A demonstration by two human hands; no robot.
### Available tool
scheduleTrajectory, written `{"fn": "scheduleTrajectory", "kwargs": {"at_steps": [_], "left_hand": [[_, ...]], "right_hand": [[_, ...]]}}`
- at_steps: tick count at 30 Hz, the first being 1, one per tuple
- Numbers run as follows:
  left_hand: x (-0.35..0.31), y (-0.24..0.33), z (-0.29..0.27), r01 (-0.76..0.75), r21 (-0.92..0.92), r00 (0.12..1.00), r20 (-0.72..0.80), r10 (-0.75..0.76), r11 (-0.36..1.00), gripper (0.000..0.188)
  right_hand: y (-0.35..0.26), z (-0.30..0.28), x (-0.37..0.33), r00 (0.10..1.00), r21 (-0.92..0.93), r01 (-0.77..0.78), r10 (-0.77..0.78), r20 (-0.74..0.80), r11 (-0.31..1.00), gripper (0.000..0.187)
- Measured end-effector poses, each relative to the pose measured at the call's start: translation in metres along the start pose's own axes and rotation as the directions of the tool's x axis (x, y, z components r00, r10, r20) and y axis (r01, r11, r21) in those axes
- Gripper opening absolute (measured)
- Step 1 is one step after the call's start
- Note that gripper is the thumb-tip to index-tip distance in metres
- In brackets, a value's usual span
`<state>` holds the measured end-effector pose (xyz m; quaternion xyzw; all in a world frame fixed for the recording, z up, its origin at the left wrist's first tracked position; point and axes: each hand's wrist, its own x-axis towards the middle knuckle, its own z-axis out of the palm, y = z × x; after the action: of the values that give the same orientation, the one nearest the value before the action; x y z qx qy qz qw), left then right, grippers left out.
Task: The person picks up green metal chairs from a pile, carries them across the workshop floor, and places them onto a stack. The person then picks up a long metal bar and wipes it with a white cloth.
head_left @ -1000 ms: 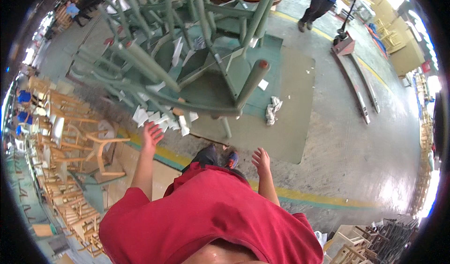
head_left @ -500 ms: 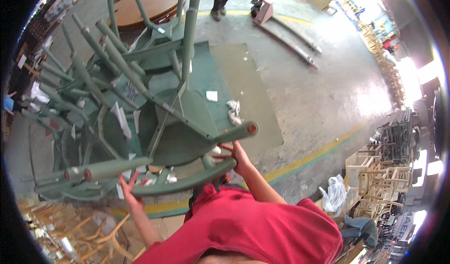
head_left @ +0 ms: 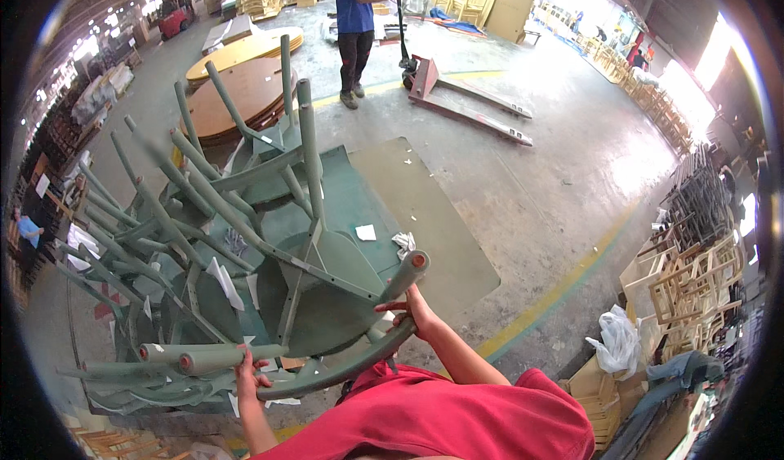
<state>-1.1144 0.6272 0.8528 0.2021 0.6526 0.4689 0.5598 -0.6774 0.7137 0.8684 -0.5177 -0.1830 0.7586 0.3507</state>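
A green wooden chair [head_left: 314,321] lies upside down in front of me, its round seat underneath and its legs pointing up and outward. My right hand [head_left: 415,313] grips its curved back rail, close to the near right leg. On the other side, my left hand [head_left: 249,376] has its fingers bent around the rail's left end, beside a green leg. Some fingertips are hidden behind the wood. More upturned green chairs [head_left: 155,240] crowd together to the left and beyond, with white paper pieces [head_left: 224,283] among them.
A green mat [head_left: 445,240] lies under the chairs. Farther off, a person in blue [head_left: 354,11] holds the handle of a red pallet jack [head_left: 425,80]. Round brown boards [head_left: 245,93] are stacked behind the chairs. Bare wooden frames [head_left: 694,288] and a plastic bag [head_left: 616,342] are at right.
My view has tilted up, showing more of the person at the pallet jack. My left hand's fingers, spread before, are now closed around the rail. My right hand keeps its place on the chair.
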Motion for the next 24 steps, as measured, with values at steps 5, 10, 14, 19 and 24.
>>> {"fn": "scheduleTrajectory", "kwargs": {"at_steps": [5, 10, 14, 19, 24], "left_hand": [[-0.050, -0.023, -0.007, 0.035, -0.010, 0.998, 0.046, -0.034, 0.999, 0.059], [-0.096, -0.037, 0.006, 0.040, 0.105, 0.997, 0.067, -0.047, 0.994, 0.062], [-0.126, -0.033, 0.033, 0.012, 0.139, 0.992, 0.126, -0.029, 0.990, 0.058], [-0.115, -0.048, 0.006, 0.024, 0.221, 0.973, 0.217, -0.074, 0.975, 0.053], [-0.136, -0.042, -0.006, -0.053, 0.365, 0.944, 0.323, -0.073, 0.929, 0.057]], "right_hand": [[0.024, -0.024, -0.068, 0.999, 0.024, -0.039, 0.040, -0.021, 0.999, 0.077], [0.047, -0.049, -0.127, 0.993, 0.102, 0.100, -0.093, -0.072, 0.990, 0.069], [0.077, -0.082, -0.175, 0.987, 0.204, 0.137, -0.117, -0.108, 0.969, 0.072], [0.140, -0.104, -0.195, 0.978, 0.193, 0.204, -0.192, -0.078, 0.960, 0.082], [0.186, -0.078, -0.268, 0.935, 0.183, 0.286, -0.233, -0.266, 0.941, 0.084]]}}
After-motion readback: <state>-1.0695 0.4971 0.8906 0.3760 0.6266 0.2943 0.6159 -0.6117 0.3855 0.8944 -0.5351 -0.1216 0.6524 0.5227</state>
